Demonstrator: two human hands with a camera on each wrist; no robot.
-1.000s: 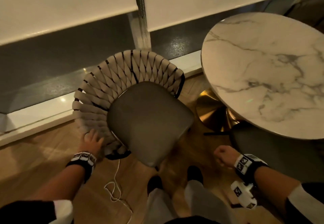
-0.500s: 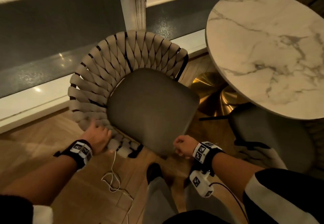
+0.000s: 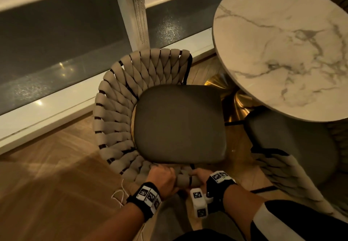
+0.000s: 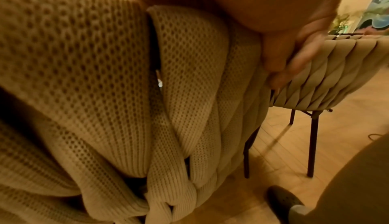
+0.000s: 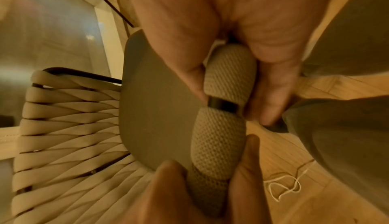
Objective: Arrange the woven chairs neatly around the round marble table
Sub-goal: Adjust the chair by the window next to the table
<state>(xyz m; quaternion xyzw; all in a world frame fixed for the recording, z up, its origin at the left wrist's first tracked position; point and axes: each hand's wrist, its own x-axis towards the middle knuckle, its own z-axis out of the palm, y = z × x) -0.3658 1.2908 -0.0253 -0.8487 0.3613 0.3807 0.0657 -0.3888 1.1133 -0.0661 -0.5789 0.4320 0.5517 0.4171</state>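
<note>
A woven chair with beige braided straps and a dark grey seat stands left of the round marble table. Its seat points toward the table's gold base. My left hand grips the near end of the woven rim. My right hand grips the same rim just to the right, thumb and fingers wrapped round a padded strap. In the left wrist view the knit straps fill the frame. A second woven chair sits tucked under the table at the right.
A low white ledge and dark window glass run behind the chair. A window post stands at the back. A thin white cord lies on the wooden floor by my left wrist. My shoe is on the floor below the chair.
The chair has turned so its seat faces the table. My left hand slid along the rim to its near end. My right hand came up from beside the seat and took hold of the rim.
</note>
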